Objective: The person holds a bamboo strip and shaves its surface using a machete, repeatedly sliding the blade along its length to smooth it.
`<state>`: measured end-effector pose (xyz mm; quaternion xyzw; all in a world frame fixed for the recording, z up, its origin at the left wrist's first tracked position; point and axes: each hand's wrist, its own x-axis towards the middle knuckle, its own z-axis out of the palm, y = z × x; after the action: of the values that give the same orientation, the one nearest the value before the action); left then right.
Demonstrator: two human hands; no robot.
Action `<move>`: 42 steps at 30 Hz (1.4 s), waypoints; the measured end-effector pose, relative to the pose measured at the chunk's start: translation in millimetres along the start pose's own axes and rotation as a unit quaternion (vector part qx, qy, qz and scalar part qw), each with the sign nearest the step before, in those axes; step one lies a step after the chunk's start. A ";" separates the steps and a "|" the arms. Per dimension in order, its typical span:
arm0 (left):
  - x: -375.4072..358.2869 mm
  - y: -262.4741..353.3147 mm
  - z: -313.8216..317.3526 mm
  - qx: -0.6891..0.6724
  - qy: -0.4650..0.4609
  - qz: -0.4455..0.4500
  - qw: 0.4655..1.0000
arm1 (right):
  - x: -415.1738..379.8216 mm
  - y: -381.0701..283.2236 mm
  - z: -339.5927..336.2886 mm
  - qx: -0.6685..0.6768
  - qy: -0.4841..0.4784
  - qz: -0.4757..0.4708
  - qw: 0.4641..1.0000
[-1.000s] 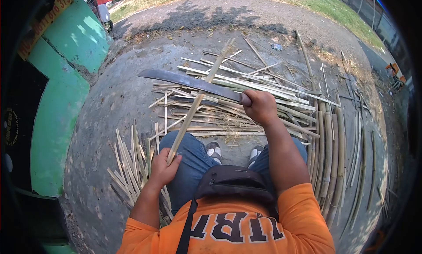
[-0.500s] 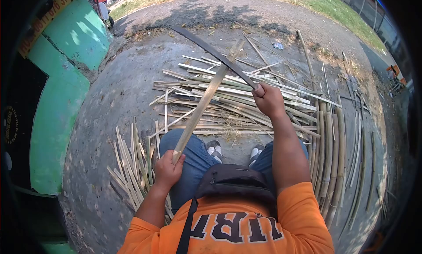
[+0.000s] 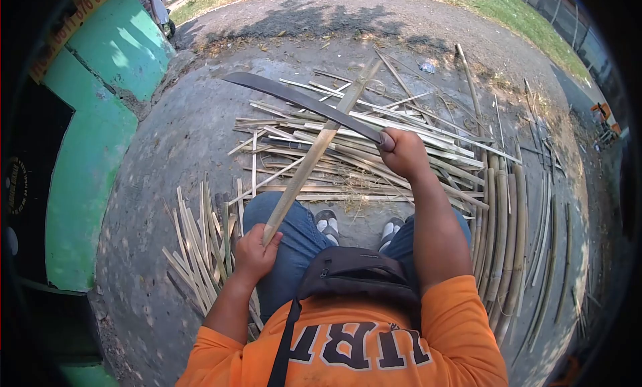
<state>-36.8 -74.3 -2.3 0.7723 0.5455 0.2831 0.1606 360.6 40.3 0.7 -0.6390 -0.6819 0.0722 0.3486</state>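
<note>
My left hand (image 3: 256, 253) is closed round the near end of a long flat bamboo strip (image 3: 301, 176), which slants up and away to the right over my left knee. In my right hand (image 3: 404, 153) is the handle of a long dark machete (image 3: 287, 94). Its blade points to the upper left and crosses over the strip's upper part; whether the two touch there is hard to tell. Beneath them a loose pile of split bamboo strips (image 3: 394, 159) lies on the ground in front of my feet.
More split strips (image 3: 194, 246) lie beside my left leg. Uncut bamboo poles (image 3: 501, 233) lie side by side on the right. A green wall (image 3: 87, 166) stands at the left, and a paved road (image 3: 334, 19) runs across the far side.
The machete has come down along the strip toward me, and its blade has tilted flatter. My right hand is slightly lower. My left hand still holds the strip in nearly the same place.
</note>
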 end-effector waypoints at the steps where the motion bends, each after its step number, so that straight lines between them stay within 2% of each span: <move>1: 0.9 -1.4 -0.1 -0.001 -0.003 0.007 1.000 | 2.4 5.0 -0.2 0.052 -0.018 0.060 0.997; 5: 1.7 -4.4 1.1 -0.005 -0.005 0.022 1.000 | -0.8 9.9 7.8 0.131 0.022 0.056 0.989; 9: 1.8 0.6 3.1 -0.012 0.004 0.012 1.000 | -3.2 -6.7 -1.5 0.083 0.020 0.008 0.996; 12: 0.5 0.2 3.5 -0.015 0.010 0.010 1.000 | -1.8 -10.3 -11.0 0.007 0.054 -0.028 0.998; 13: 0.2 -0.3 2.6 -0.016 0.011 0.013 1.000 | 0.9 -4.1 -14.2 -0.009 0.009 0.001 1.000; 16: 2.4 2.2 -0.7 -0.011 -0.004 0.019 1.000 | 1.5 4.4 -12.5 0.008 -0.002 0.065 0.998; 24: 0.9 1.9 -2.4 -0.030 -0.017 0.016 0.999 | 3.2 16.8 -12.8 0.007 0.025 0.086 0.996; 30: 3.2 -1.2 -1.8 -0.013 -0.021 0.008 1.000 | 0.0 0.3 -4.3 0.023 0.047 0.098 0.994; 31: 3.1 -0.7 -1.5 -0.012 -0.020 0.006 1.000 | -0.8 0.6 2.6 0.026 0.045 0.094 0.994; 35: 5.2 4.2 -2.8 -0.028 -0.022 -0.002 0.999 | -5.4 -13.8 8.8 0.010 0.035 -0.023 0.999; 38: 4.0 2.0 -4.8 -0.031 -0.022 -0.008 0.999 | -4.6 -16.8 7.6 0.029 0.026 -0.039 0.998; 40: 2.5 0.6 -6.0 -0.031 -0.023 0.000 0.999 | 0.0 3.6 13.6 0.074 -0.007 0.034 0.997; 42: 2.0 -0.3 -5.0 -0.032 -0.023 0.003 0.999 | 5.0 15.5 13.4 0.113 0.038 0.098 0.988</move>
<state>-39.6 -72.6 2.0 0.7746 0.5302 0.2832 0.1966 366.0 52.2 -15.8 -0.6612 -0.5898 0.1586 0.4356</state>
